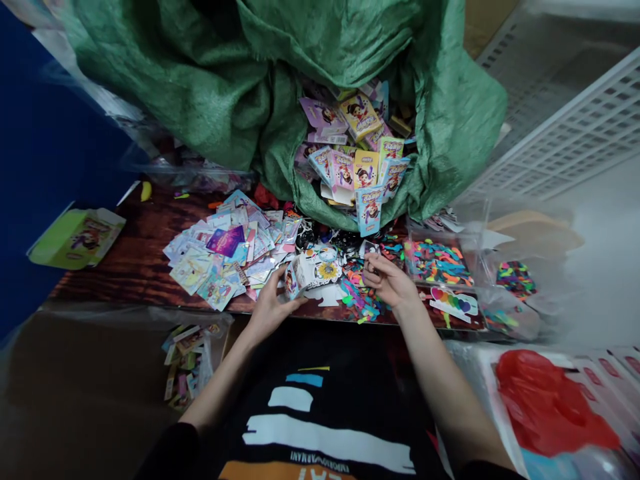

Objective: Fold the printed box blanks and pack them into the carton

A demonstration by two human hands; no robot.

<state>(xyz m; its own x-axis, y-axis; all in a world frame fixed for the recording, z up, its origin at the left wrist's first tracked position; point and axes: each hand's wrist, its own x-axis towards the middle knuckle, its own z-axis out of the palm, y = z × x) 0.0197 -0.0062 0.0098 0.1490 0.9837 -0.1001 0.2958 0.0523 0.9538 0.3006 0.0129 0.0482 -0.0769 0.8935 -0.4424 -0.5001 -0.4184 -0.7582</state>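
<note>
The left hand (pixel 271 307) has its grip closed around a small pale printed cardboard carton (pixel 291 281), thumb on the near side and fingers behind, just above the front edge of the dark reddish-brown wood-grain worktop (pixel 125 260). The carton tilts, its long axis seeming to run away from the body and slightly to the right, with a printed face toward the wearer; which end is open is too blurred to tell. That low hold probably leaves the far end free for the other hand. Right of the left grip, just beside the carton, lie white paper sticker sheets with a yellow sunflower (pixel 327 270). The right hand (pixel 393 283) hangs over a loose pile of multicoloured plastic pieces (pixel 357 297), its fingers curled and the tips near the thumb; I cannot tell whether this grip pinches anything. Left of the left grip spreads a heap of pastel printed cards (pixel 233 260), and beyond both grips a green woven sack (pixel 345 33) opens toward the person, exposing small pastel printed cartons (pixel 366 167). The heaps seem grouped around the grips so that each lies within short reach.
</note>
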